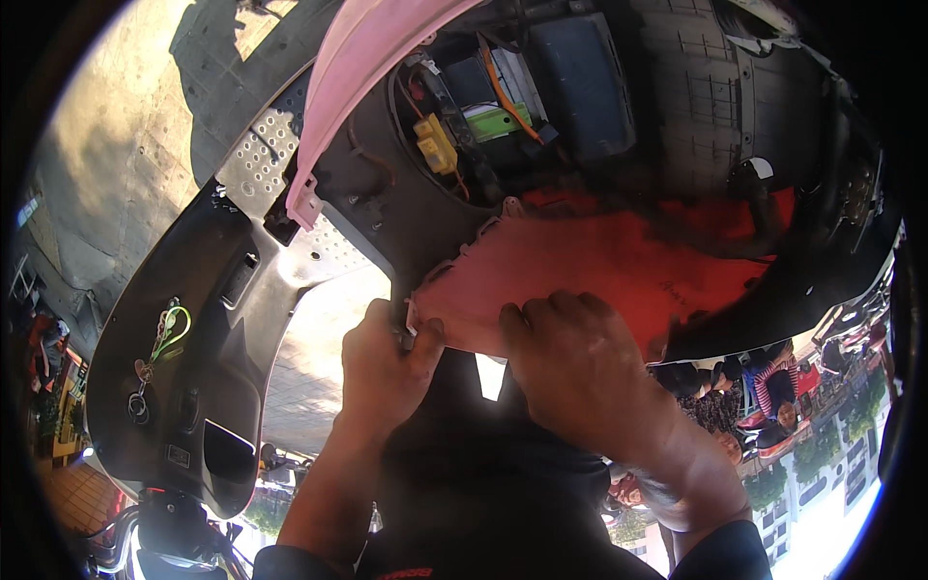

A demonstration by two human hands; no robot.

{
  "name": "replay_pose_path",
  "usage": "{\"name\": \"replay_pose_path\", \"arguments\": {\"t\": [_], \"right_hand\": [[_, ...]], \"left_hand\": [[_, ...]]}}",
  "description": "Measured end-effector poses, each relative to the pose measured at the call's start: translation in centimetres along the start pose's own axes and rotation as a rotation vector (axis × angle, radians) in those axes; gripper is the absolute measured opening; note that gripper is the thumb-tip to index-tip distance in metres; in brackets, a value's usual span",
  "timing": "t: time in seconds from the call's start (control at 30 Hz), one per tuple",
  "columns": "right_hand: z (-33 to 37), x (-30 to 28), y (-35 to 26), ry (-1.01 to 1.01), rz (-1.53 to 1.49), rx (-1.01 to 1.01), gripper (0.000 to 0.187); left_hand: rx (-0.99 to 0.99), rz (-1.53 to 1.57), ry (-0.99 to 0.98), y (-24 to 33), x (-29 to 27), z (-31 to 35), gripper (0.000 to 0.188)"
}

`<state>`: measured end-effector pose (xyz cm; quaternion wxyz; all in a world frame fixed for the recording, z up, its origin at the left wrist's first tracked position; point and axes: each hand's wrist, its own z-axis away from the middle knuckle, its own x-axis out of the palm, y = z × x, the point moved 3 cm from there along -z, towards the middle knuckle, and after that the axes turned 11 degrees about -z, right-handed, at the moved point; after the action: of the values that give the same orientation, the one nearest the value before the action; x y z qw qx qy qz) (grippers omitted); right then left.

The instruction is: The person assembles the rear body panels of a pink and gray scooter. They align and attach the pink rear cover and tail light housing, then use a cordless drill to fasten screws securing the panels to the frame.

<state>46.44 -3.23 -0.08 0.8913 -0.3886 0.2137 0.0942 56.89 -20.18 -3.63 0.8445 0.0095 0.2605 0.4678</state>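
A red-pink plastic scooter side panel (570,256) lies along the near side of a scooter body, its upper edge set with small tabs. My left hand (387,362) is closed on the panel's narrow left end, thumb against the near side. Farther right, my right hand (580,362) has its fingers curled over the panel's lower edge. The panel's inner side and some fingertips are hidden. Across the open body, a matching pink panel (338,106) curves along the far side.
Inside the body are a yellow connector (435,145), an orange cable (505,87) and a dark blue battery-like block (580,87). On the left stands the dark front shield (193,387) with keys (143,382) hanging. A perforated metal footboard (266,145) sits beyond. People (778,396) are at the right.
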Motion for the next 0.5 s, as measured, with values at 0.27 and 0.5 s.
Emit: {"name": "replay_pose_path", "arguments": {"t": [0.27,0.5], "right_hand": [[1.8,2.4,1.0,0.073,-0.009,-0.065,0.008],[2.4,2.8,1.2,0.197,-0.114,-0.142,0.012]], "left_hand": [[-0.225,0.214,-0.093,0.9,0.4,0.3,0.018],[-0.243,0.093,-0.17,0.5,-0.3,0.1,0.028]]}}
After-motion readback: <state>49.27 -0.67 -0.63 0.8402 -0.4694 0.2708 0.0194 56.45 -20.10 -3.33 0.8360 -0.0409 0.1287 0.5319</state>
